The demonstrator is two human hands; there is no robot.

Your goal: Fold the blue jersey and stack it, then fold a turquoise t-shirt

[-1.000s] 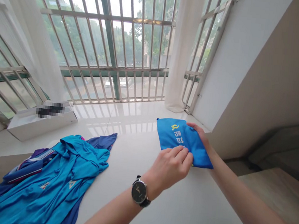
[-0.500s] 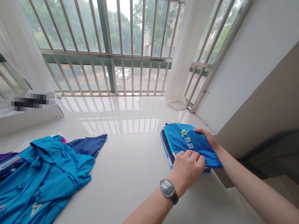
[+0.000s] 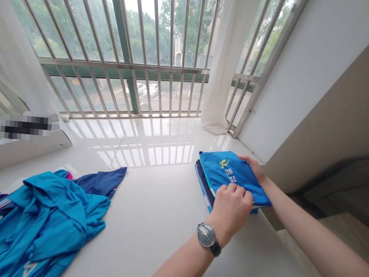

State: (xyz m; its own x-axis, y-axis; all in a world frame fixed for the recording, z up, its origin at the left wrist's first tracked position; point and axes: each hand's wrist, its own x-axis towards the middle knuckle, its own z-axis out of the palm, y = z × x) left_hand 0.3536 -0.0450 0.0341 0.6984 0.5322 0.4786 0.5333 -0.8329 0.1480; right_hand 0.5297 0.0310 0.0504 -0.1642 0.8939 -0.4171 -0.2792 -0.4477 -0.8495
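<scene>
Head view: my left hand [image 3: 232, 206] was closed on the near edge of the folded blue garment [image 3: 241, 172], atop a stack [image 3: 203, 186] on the surface [image 3: 150, 222]; my right hand [image 3: 255, 169] gripped its far right side. Loose clothes [image 3: 59, 218] lay left.

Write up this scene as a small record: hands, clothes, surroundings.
Left hand: curled on the near edge of the blue garment
Right hand: holding its far right edge
Print: yellow and white
Under it: folded fabric layers, some dark
Loose clothes: rumpled teal shirt, navy fabric beside it
Left wrist: black-strapped watch
Surface: glossy white ledge
Behind: barred window, white curtain
</scene>
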